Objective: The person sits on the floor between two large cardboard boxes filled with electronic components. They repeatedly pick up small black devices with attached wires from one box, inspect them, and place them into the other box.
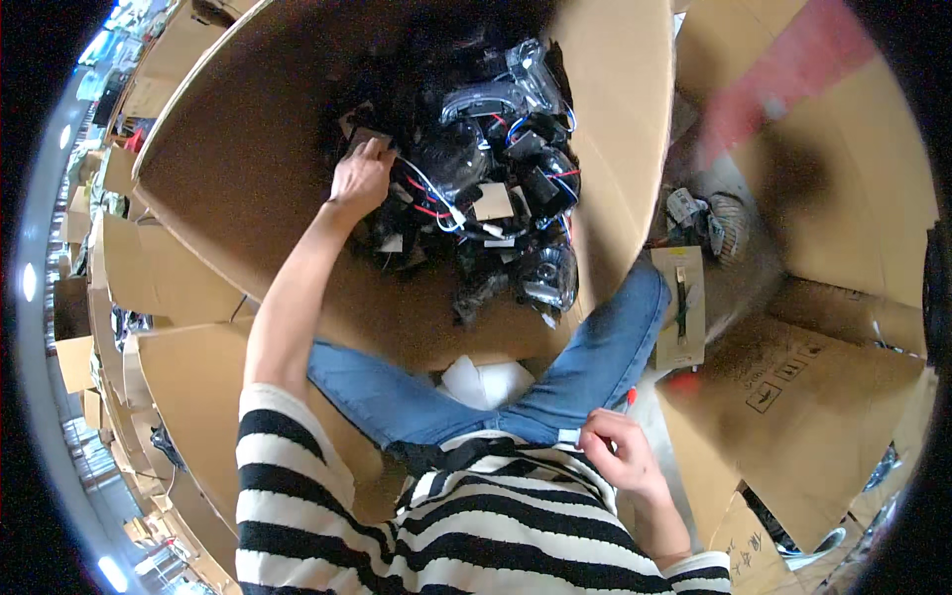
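My left hand (361,180) reaches deep into a large open cardboard box (620,119). Its fingers are bent closed at a small brownish flat piece (369,137); shadow hides what they grip. Beside that hand lies a heap of black and clear plastic lamp-like parts (550,273) with red, blue and white wires. A white connector (455,216) on a cable rests on top, close to a pale square card (493,201). Over my lap, my right hand (620,454) is curled closed. A small whitish piece (568,436) shows at its fingertips; its kind is unclear.
At my right stand a carton piece with a dark slot (681,307) and a large open carton (793,382). Beyond them lie a coiled corrugated hose-like thing (729,228) and a translucent red sheet or strip (783,84). Many cartons (164,263) line the left. White material (486,382) sits between my knees.
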`<act>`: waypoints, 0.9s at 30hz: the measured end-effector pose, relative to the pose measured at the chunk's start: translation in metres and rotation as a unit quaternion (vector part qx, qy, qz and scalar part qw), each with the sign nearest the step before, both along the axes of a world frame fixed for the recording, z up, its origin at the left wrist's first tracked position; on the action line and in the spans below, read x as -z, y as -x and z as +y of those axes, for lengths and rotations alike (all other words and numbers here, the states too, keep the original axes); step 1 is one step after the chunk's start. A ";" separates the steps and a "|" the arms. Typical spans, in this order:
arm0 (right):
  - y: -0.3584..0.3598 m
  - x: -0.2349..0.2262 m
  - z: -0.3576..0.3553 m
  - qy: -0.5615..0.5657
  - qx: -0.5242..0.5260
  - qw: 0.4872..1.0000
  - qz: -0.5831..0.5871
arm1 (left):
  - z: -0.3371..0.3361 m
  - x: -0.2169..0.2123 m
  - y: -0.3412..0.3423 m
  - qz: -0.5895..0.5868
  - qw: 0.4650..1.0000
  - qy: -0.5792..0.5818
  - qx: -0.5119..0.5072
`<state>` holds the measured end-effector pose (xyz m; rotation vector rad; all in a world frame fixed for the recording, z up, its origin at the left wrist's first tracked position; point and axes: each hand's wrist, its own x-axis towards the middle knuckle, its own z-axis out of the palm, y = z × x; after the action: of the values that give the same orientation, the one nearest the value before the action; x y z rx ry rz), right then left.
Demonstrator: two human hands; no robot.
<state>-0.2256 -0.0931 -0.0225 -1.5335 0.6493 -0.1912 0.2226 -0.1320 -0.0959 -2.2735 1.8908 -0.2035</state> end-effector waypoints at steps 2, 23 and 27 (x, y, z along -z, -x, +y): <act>-0.007 0.003 -0.004 -0.018 -0.001 1.000 0.025 | -0.015 0.025 -0.014 -0.027 0.999 -0.007 0.019; -0.078 -0.013 -0.012 0.044 -0.079 0.996 0.004 | 0.083 -0.053 0.097 0.636 0.686 0.314 -0.161; -0.074 -0.013 -0.003 0.082 -0.103 0.991 -0.027 | 0.098 -0.048 0.140 0.689 0.670 0.201 -0.189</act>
<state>-0.1514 -0.0964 -0.0092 -1.7356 0.4370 -0.1322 0.0825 -0.0343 -0.0482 -3.4509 1.6276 1.8327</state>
